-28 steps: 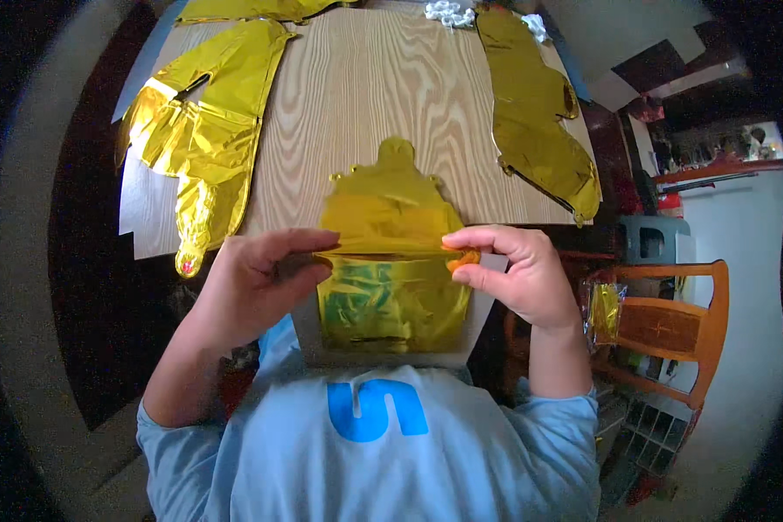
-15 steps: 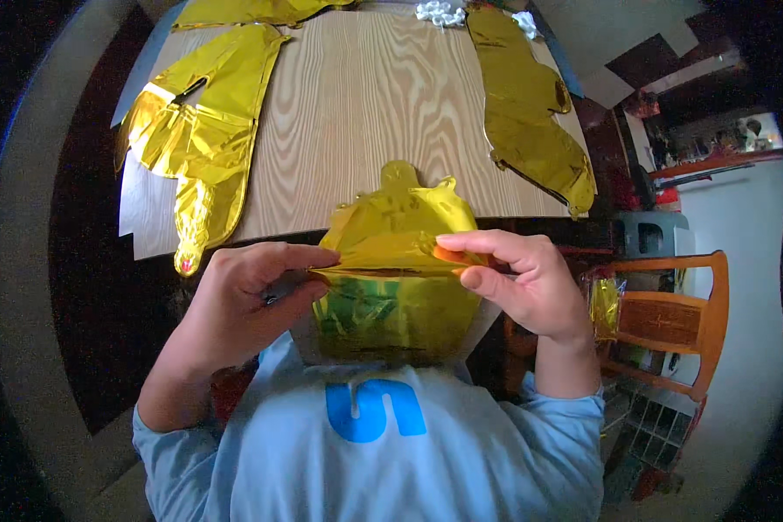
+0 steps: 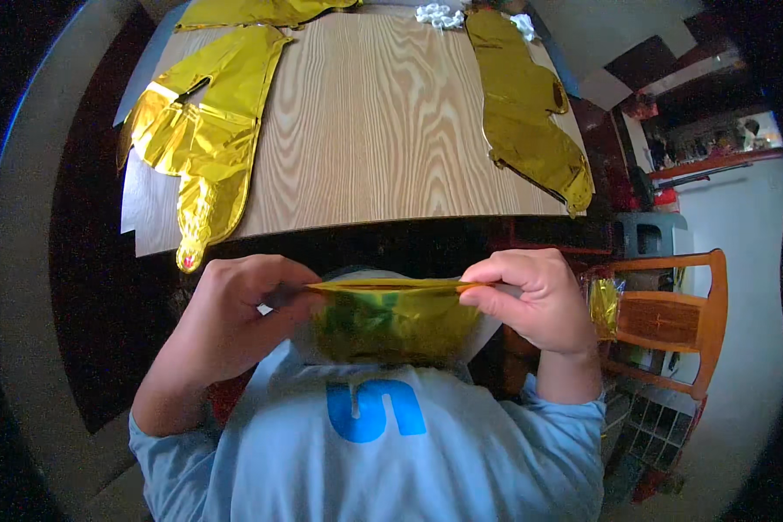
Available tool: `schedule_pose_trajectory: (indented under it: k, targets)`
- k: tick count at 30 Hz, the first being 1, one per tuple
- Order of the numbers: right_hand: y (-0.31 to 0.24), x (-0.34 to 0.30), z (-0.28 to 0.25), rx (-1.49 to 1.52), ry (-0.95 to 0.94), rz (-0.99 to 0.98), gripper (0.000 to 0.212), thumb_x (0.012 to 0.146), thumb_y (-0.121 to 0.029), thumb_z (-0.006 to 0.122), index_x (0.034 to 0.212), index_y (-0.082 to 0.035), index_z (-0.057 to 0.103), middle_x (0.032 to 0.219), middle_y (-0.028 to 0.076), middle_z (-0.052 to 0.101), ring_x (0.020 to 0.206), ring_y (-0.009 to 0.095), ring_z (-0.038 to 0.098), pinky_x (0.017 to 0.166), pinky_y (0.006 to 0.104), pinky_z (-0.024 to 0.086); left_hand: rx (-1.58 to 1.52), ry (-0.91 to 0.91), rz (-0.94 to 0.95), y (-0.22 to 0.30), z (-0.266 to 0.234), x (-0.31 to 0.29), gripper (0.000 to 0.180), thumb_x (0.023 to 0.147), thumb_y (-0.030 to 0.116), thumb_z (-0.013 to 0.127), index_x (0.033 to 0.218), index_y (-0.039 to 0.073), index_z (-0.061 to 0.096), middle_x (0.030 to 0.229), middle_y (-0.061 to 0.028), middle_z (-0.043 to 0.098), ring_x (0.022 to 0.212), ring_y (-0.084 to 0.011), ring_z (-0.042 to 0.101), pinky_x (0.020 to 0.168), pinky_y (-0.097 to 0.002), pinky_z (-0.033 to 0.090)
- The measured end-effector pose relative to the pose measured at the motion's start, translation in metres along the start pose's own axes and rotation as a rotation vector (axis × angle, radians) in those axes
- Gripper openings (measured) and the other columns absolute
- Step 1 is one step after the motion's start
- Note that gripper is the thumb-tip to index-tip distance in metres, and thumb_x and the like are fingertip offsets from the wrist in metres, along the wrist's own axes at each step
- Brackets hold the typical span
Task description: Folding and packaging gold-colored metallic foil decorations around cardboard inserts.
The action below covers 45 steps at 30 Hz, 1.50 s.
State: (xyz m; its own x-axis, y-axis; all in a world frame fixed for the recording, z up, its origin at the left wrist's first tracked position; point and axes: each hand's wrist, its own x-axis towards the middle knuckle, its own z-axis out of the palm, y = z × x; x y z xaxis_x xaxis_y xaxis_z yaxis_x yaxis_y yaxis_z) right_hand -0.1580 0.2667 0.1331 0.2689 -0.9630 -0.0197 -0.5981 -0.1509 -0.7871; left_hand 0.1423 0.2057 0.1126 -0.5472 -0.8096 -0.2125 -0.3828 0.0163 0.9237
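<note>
A flat gold foil balloon (image 3: pixel 396 324) is stretched between my two hands, close to my chest. Its upper edge runs nearly level as a fold, and the shiny sheet hangs below with greenish reflections. My left hand (image 3: pixel 250 304) pinches the left end of that fold; its fingertips are partly in shadow. At the right end, my right hand (image 3: pixel 531 294) grips the foil between thumb and fingers. The balloon is held off the table, in front of its near edge.
The wood-grain table (image 3: pixel 365 122) bears a flat gold foil balloon (image 3: pixel 222 130) on the left, another (image 3: pixel 531 104) on the right and gold foil (image 3: pixel 252 10) at the far edge. White crumpled pieces (image 3: pixel 440 16) lie at the back. A wooden chair (image 3: pixel 670 317) stands right.
The balloon part that stuck up beyond my hands, over the table edge, is now out of sight. My hands have lowered slightly, with the foil's top edge pulled straight between them.
</note>
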Motion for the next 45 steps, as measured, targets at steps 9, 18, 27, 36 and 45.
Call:
schedule_pose_trajectory:
  k: [9, 18, 27, 36, 45]
  targets:
    - [-0.014, -0.003, -0.016, -0.036, -0.063, -0.076, 0.015, 0.087, -0.018, 0.073, 0.085, -0.003, 0.071, 0.071, 0.008, 0.066, 0.067, 0.017, 0.064, 0.061, 0.0313, 0.049, 0.083, 0.004, 0.216, 0.002, -0.014, -0.015, 0.010, 0.083, 0.006, 0.073, 0.088, -0.001, 0.068, 0.075, -0.0099, 0.065, 0.066, -0.0158, 0.063, 0.061, -0.0324, 0.051]
    - [0.126, 0.161, -0.024, -0.116, -0.265, 0.338, 0.030, 0.090, -0.031, 0.073, 0.085, -0.002, 0.074, 0.072, 0.000, 0.066, 0.067, 0.007, 0.055, 0.063, 0.0266, 0.044, 0.355, -0.226, -0.110, -0.064, -0.048, 0.179, 0.040, 0.084, 0.035, 0.072, 0.093, -0.004, 0.072, 0.069, -0.0100, 0.066, 0.065, -0.0188, 0.065, 0.064, -0.0331, 0.054]
    - [0.134, 0.198, -0.036, -0.298, -0.222, 0.346, 0.027, 0.088, -0.029, 0.073, 0.086, -0.001, 0.074, 0.071, 0.002, 0.067, 0.067, 0.009, 0.055, 0.064, 0.0301, 0.045, 0.932, 0.289, 0.172, -0.041, -0.008, 0.179, 0.048, 0.084, 0.045, 0.067, 0.107, 0.004, 0.066, 0.129, -0.0183, 0.059, 0.123, -0.0339, 0.055, 0.104, -0.0483, 0.041]
    - [0.093, 0.184, -0.023, -0.632, -0.014, 0.318, 0.026, 0.083, -0.027, 0.075, 0.085, -0.001, 0.070, 0.087, 0.016, 0.072, 0.080, 0.031, 0.068, 0.073, 0.0408, 0.051, 0.939, 0.227, 0.573, -0.093, 0.044, 0.180, 0.087, 0.094, 0.061, 0.043, 0.148, -0.006, 0.033, 0.154, -0.0233, 0.034, 0.146, -0.0384, 0.028, 0.119, -0.0514, 0.019]
    - [0.108, 0.146, 0.063, -0.714, 0.172, -0.094, 0.064, 0.100, -0.041, 0.047, 0.147, 0.002, 0.038, 0.151, 0.023, 0.040, 0.141, 0.039, 0.036, 0.117, 0.0502, 0.023, 0.959, 0.289, 0.633, -0.103, 0.051, 0.181, 0.084, 0.095, 0.058, 0.042, 0.148, -0.006, 0.033, 0.155, -0.0253, 0.032, 0.147, -0.0384, 0.026, 0.120, -0.0514, 0.015]
